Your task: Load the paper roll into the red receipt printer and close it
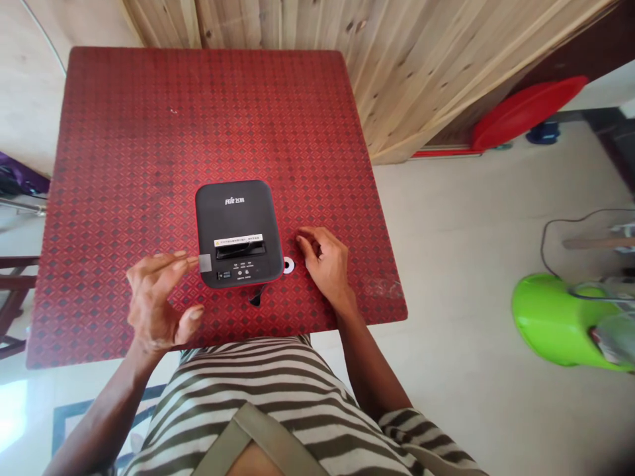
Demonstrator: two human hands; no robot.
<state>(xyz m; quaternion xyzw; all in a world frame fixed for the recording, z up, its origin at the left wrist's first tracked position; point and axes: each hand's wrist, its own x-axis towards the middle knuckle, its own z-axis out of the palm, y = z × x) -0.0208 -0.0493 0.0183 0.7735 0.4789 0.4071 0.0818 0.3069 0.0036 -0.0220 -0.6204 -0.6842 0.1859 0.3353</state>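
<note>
A squarish black receipt printer (pixel 238 215) with red sides, a white label and a slot lies on the table near its front edge. A greyish piece of clear tape (pixel 205 263) shows at its left edge. The fingertips of my left hand (pixel 159 291) reach that tape, with the fingers stretched out and the thumb apart. To the right of the printer, my right hand (pixel 327 261) rests on the table with fingers curled and thumb close to the index finger; nothing shows in it. Between them is a small white ring (pixel 288 265) with a dark centre, partly hidden by the printer. A black cable end (pixel 256 297) sticks out in front.
The table (pixel 213 119) has a red patterned cover and stands against wooden panelling (pixel 297 23). On the floor at right are a green bucket (pixel 540 317) and a dark cord (pixel 570 218). A red basin (pixel 526 112) leans farther back. Part of a wooden chair (pixel 17 284) shows at left.
</note>
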